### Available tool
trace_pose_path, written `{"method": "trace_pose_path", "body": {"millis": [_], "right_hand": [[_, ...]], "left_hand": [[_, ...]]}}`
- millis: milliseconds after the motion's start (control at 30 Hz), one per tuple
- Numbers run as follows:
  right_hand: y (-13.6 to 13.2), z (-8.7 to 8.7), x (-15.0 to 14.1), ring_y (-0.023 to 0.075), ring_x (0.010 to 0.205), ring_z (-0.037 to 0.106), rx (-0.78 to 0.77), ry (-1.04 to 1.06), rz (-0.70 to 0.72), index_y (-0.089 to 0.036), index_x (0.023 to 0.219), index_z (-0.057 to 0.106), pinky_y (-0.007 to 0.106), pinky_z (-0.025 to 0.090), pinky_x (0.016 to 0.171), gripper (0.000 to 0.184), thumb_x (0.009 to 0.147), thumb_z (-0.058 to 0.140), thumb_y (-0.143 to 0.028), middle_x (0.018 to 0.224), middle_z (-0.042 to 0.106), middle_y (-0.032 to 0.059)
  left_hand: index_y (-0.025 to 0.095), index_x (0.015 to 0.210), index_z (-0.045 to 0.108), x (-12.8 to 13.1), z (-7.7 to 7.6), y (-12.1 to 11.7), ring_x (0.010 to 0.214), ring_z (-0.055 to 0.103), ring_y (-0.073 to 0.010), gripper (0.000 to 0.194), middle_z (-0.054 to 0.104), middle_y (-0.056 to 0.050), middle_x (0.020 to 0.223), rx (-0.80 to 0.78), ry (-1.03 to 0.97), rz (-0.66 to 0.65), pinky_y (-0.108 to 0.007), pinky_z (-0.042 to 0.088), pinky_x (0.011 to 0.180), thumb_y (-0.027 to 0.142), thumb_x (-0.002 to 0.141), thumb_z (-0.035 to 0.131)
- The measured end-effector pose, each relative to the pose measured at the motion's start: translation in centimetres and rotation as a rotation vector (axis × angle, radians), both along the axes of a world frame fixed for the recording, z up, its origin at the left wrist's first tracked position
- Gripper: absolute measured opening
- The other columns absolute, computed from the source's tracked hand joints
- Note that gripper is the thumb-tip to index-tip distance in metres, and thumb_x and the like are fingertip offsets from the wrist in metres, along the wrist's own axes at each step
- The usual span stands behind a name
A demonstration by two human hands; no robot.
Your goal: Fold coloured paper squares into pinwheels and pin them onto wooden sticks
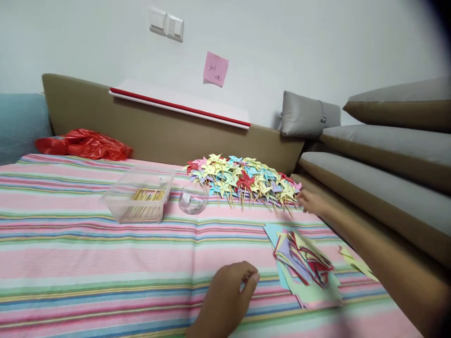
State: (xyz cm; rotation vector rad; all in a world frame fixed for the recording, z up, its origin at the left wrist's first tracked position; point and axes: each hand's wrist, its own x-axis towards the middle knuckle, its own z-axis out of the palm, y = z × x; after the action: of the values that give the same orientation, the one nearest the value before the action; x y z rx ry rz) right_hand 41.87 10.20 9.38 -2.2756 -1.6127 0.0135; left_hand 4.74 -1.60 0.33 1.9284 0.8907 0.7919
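Note:
My left hand point(229, 295) hovers over the striped cloth at the front, fingers curled and thumb tip close to the index finger, nothing visible in them. At the right, my right hand point(310, 203) reaches to the edge of a pile of paper pinwheels point(245, 180) on wooden sticks. Its fingers look loosely apart, slightly blurred, and I see nothing held. Below that hand lies a stack of coloured paper squares point(303, 260), fanned over larger green and blue sheets. A yellow paper piece point(357, 264) rests under my right forearm.
A clear plastic bin point(137, 192) holds wooden sticks. Beside it stands a small clear bowl point(192, 201) with tiny pieces inside. A red plastic bag point(88, 144) lies at the back left. Grey cushions point(380, 171) are stacked along the right, under a wall with a pink note point(215, 69).

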Motion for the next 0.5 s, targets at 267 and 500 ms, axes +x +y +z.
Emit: {"method": "trace_pose_path", "body": {"millis": [267, 500], "right_hand": [[-12.3, -7.1, -0.3, 0.0347, 0.103, 0.070, -0.088, 0.455, 0.224, -0.019, 0.097, 0.079, 0.040, 0.053, 0.090, 0.046, 0.067, 0.080, -0.054, 0.113, 0.076, 0.0154], [-13.5, -7.7, -0.4, 0.0339, 0.100, 0.071, -0.012, 0.596, 0.259, -0.019, 0.097, 0.081, 0.042, 0.054, 0.089, 0.056, 0.065, 0.076, -0.065, 0.109, 0.077, 0.0158]], "left_hand": [[0.021, 0.091, 0.072, -0.4, 0.4, -0.9, 0.081, 0.068, -0.0213, 0.027, 0.077, -0.005, 0.089, 0.094, 0.181, -0.076, -0.030, 0.043, 0.072, 0.032, 0.095, 0.048], [0.020, 0.091, 0.073, -0.4, 0.6, -1.2, 0.076, 0.066, -0.0206, 0.027, 0.076, -0.005, 0.085, 0.114, 0.241, -0.099, -0.029, 0.039, 0.066, 0.030, 0.094, 0.048]]}}
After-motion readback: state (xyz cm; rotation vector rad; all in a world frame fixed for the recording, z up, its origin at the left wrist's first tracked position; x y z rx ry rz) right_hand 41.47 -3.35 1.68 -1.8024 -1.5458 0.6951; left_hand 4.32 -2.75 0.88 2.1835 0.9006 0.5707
